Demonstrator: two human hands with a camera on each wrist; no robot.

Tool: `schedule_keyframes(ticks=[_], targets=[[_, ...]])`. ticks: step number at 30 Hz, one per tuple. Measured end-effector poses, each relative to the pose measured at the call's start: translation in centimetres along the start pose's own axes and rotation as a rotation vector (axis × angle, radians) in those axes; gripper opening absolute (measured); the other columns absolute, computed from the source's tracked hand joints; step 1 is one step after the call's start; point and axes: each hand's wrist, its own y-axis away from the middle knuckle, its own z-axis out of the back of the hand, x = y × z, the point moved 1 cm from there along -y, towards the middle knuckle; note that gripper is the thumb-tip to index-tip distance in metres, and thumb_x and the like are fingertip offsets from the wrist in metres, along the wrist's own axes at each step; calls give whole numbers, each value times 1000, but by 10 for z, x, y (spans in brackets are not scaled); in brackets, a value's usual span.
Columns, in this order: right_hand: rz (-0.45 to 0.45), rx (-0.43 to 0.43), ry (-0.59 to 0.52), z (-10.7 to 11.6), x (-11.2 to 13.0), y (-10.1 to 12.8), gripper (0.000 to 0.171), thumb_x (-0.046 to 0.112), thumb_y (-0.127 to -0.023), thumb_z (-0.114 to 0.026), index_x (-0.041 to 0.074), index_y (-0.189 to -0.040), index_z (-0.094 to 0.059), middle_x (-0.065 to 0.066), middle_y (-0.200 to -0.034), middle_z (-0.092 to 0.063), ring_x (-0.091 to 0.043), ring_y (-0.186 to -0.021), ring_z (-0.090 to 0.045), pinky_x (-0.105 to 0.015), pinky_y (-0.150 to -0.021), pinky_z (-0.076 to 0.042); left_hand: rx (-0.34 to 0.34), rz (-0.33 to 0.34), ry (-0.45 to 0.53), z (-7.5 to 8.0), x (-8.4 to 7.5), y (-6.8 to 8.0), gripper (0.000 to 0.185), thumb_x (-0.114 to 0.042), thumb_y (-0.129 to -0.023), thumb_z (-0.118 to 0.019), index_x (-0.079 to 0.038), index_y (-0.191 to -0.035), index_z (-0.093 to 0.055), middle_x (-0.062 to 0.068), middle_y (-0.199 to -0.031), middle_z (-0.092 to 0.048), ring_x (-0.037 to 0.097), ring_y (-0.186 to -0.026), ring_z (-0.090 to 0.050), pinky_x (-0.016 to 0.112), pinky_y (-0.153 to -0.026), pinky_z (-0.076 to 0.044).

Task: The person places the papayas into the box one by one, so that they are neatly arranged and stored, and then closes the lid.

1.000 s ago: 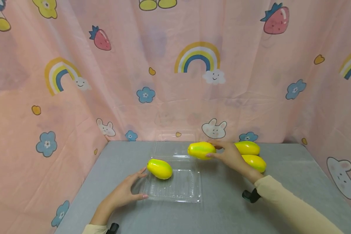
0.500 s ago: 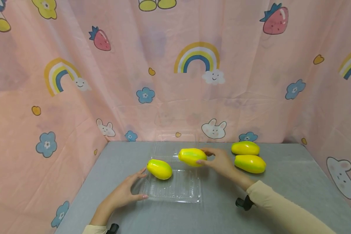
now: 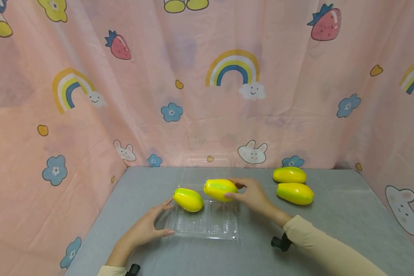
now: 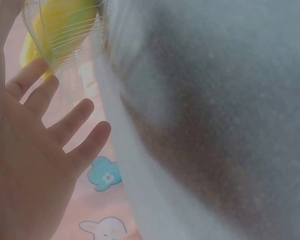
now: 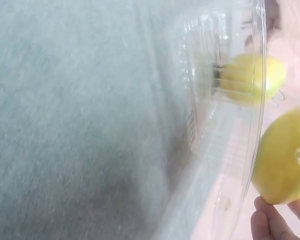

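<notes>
In the head view my right hand pinches a yellow papaya with a greenish patch, over the right rear part of a clear plastic clamshell box. The right wrist view has this held papaya beside the box wall, fingertips at its end. A second papaya lies in the left half of the box. My left hand is at the box's left side, its fingers spread and thumb near the front left corner. In the left wrist view its fingers are fairly straight, with two near the box wall.
Two more yellow papayas lie side by side on the grey table at the back right. The transparent lid stands raised behind the box. A pink patterned curtain hangs along the table's back and sides.
My right hand has carried the papaya left and downward, from right of the box to over its right half. The left hand and the papaya in the box stay where they were.
</notes>
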Motion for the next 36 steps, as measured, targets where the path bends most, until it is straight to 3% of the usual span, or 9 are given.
schedule_keyframes(ticks=[7,13,22,28,36], targets=[[-27,0,-25,-7,5,2,61,55,-74,-81,27,-126,-66,8,-110,-72,-14,-99,-62,-33,-87,-48,-5,5,2,0,-1,0,89,-60,-73,-78,-23,-148,-46,-5,-165,-28,36,-146,-36,66,-114,-33],[-18,-19,8,-13,7,4,62,52,-74,-82,24,-128,-66,5,-112,-73,-19,-102,-64,-39,-88,-51,2,13,6,0,-1,0,89,-59,-73,-79,-23,-148,-46,-6,-165,-27,35,-148,-33,65,-115,-31],[17,-42,12,-18,3,6,66,53,-73,-82,21,-127,-67,3,-125,-70,-20,-113,-63,-51,-100,-51,2,24,14,0,-2,-1,87,-52,-75,-81,-23,-149,-45,-4,-165,-28,36,-147,-34,66,-115,-32],[-4,-76,52,-22,3,7,62,52,-73,-83,22,-125,-68,4,-120,-69,-19,-112,-56,-47,-98,-49,0,24,19,1,-2,0,89,-50,-75,-82,-24,-150,-43,-4,-164,-29,36,-147,-34,66,-115,-32],[57,-91,96,-30,3,8,60,47,-73,-84,19,-124,-69,4,-118,-73,-20,-109,-58,-43,-97,-47,7,14,27,1,-3,0,88,-54,-75,-80,-21,-148,-46,-5,-165,-27,36,-148,-32,65,-116,-31]])
